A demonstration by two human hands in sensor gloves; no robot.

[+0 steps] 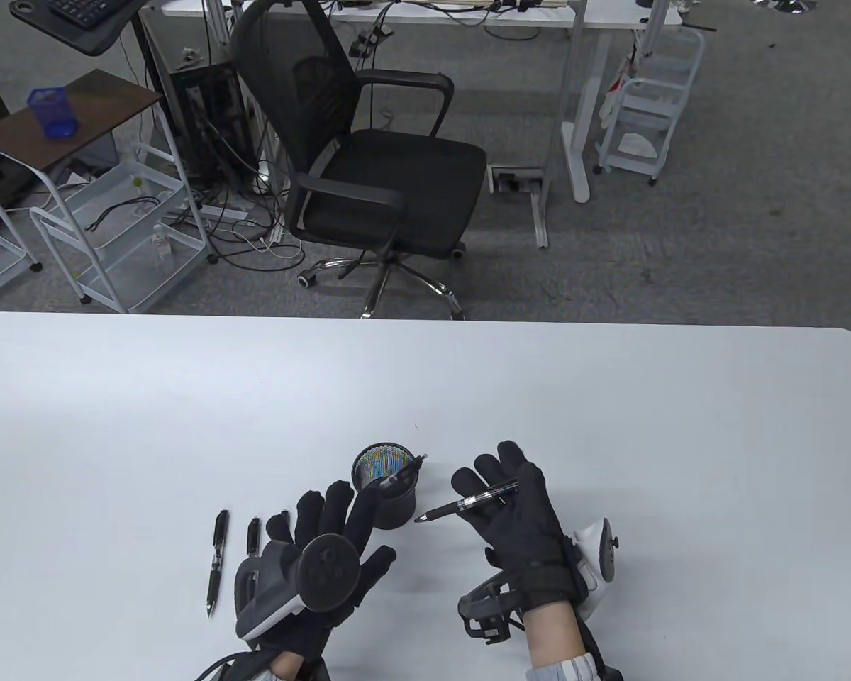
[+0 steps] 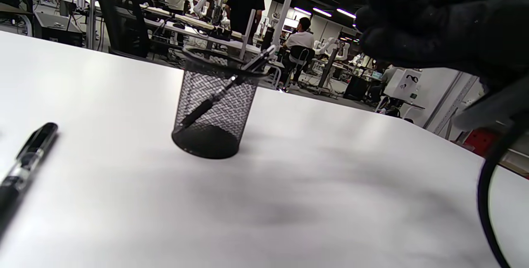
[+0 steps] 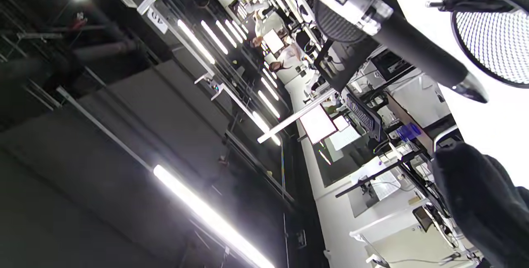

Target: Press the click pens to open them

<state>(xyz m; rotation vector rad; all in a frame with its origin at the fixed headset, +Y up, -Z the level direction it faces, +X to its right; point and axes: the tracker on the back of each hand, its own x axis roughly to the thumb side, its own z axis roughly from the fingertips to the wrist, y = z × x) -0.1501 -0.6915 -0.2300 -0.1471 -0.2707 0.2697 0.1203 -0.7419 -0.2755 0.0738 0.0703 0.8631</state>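
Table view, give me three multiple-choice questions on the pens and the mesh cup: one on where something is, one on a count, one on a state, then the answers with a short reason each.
1. Where does the mesh pen cup stand?
A. Just beyond the left hand
B. At the table's far right corner
C. On the office chair

2. How many pens lie flat on the white table left of the left hand?
A. None
B. Two
C. Five

3. What is the pen in the right hand doing?
A. Standing in the cup
B. Lying on the table
C. Resting across the open palm, tip toward the cup

Answers:
1 A, the cup sits right past the left fingertips.
2 B, a long pen and a second pen beside it, partly hidden by the glove.
3 C, the held pen crosses the gloved palm above the table; another pen leans in the cup.
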